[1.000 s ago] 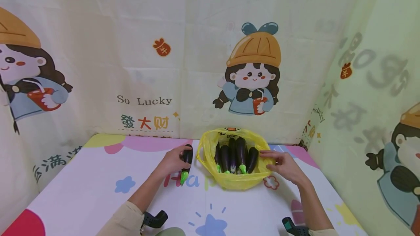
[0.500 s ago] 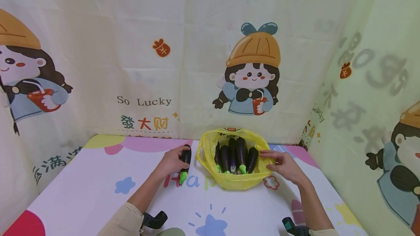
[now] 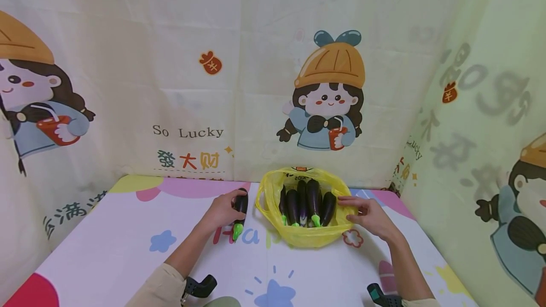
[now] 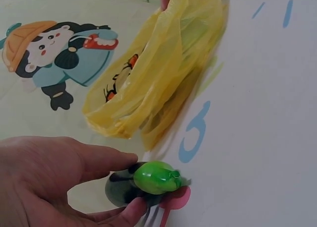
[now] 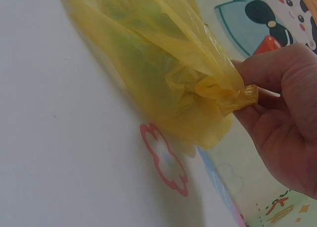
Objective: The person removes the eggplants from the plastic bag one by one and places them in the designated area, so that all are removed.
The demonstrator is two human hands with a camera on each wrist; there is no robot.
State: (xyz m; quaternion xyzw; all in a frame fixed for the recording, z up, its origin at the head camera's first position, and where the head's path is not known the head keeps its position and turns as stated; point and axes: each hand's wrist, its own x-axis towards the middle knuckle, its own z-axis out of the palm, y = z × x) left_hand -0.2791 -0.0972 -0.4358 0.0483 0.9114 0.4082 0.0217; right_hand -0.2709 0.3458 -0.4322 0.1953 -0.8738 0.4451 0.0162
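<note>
My left hand (image 3: 222, 210) grips a dark eggplant (image 3: 241, 205) with a bright green stem end, left of a yellow plastic bag (image 3: 311, 238). In the left wrist view, thumb and fingers lie around that eggplant (image 4: 157, 177), its green cap facing the camera. Several more eggplants (image 3: 313, 198) lie inside the open bag, stems mostly toward me. At the bag's right edge my right hand (image 3: 371, 214) holds the rim. The right wrist view shows a bunched fold of the bag (image 5: 228, 95) pinched between thumb and fingers of that hand (image 5: 292, 98).
The table (image 3: 115, 250) has a white cover with coloured prints. Behind it and along the sides hang printed cloth walls (image 3: 256, 84). A black device (image 3: 201, 286) is strapped at the left wrist, and another (image 3: 384, 296) at the right.
The eggplant in my left hand has shifted very slightly to the left, away from the bag. The right hand and the bag stay where they were.
</note>
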